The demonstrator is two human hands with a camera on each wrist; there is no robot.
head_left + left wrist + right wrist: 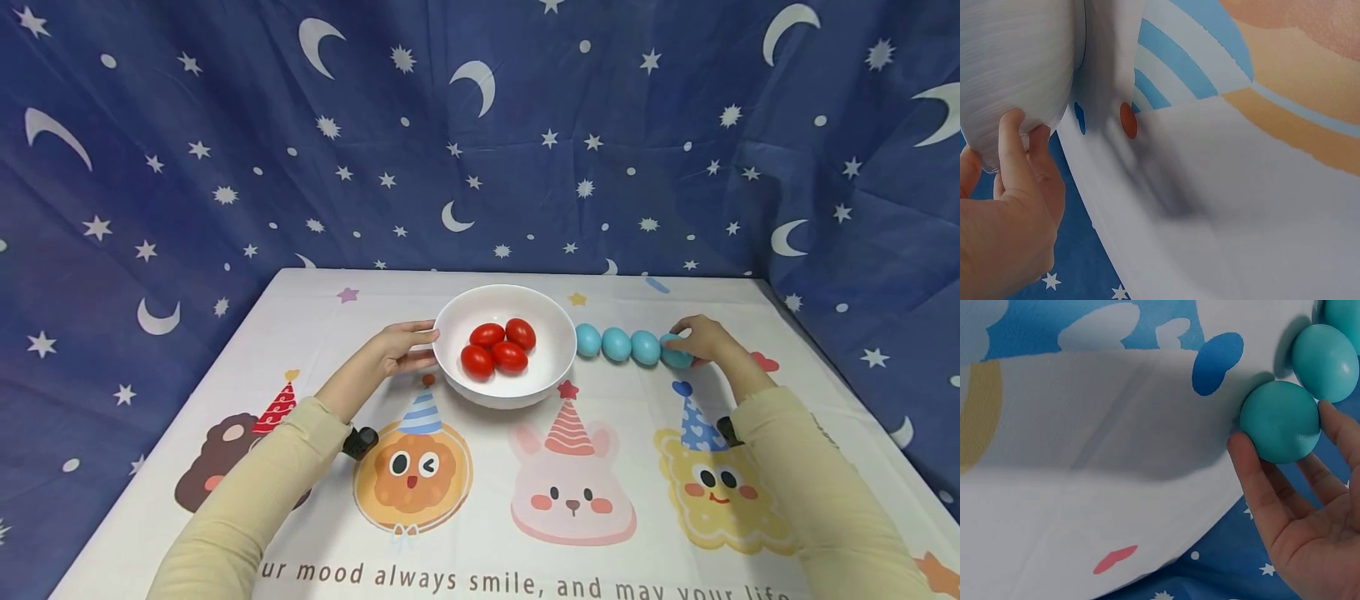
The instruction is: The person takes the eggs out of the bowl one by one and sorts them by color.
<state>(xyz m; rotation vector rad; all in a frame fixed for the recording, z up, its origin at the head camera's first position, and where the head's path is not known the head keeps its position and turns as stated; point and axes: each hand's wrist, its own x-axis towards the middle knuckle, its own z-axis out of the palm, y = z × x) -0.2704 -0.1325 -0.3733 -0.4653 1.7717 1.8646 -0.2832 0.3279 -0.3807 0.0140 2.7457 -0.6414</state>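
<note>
A white bowl [551, 364] holds several glossy red egg-shaped pieces [510, 357]. At its left side my left hand [401, 346] holds the bowl, fingers against the outer wall and thumb at the rim. The left wrist view shows these fingers [1013, 147] on the bowl's wall [1016, 62]. To the right of the bowl, several light blue eggs [616, 344] lie in a row. My right hand [705, 337] grips the rightmost blue egg [1280, 422], with fingers and thumb around its sides. A neighbouring blue egg [1325, 362] sits close beside it in the right wrist view.
A white tablecloth [491, 492] with printed cartoon animals and lettering covers the table. Behind and around it hangs a dark blue cloth [525, 192] with moons and stars. Small black wrist cameras [360, 442] sit under both forearms.
</note>
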